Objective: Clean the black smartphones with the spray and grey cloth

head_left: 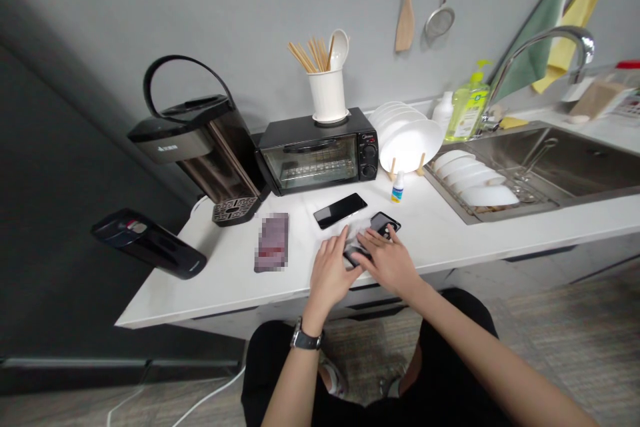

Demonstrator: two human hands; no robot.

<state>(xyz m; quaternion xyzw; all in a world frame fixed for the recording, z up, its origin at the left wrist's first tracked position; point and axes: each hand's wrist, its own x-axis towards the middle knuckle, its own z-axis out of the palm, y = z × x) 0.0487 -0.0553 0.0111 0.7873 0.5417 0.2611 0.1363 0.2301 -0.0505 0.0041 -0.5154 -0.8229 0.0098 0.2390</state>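
Note:
A dark phone (385, 221) with a camera block at its upper right corner lies on the counter, partly covered by a crumpled white wipe (358, 227) and my fingers. My left hand (332, 269) braces the left side of this phone, thumb at its lower edge and fingers by the wipe. From the right, my right hand (389, 257) presses the wipe against the phone's surface. Just behind lies a second black phone (341, 211), screen up and untouched. A small white-capped bottle (397, 187) with a blue and yellow label stands beyond my right hand.
A blurred purple-grey pouch-like item (273, 242) lies left of my hands. Behind stand a toaster oven (315, 153), a dark drinks machine (210, 153) and a plate rack (407, 143). A black flask (150, 243) is at far left, the sink (565, 190) at right.

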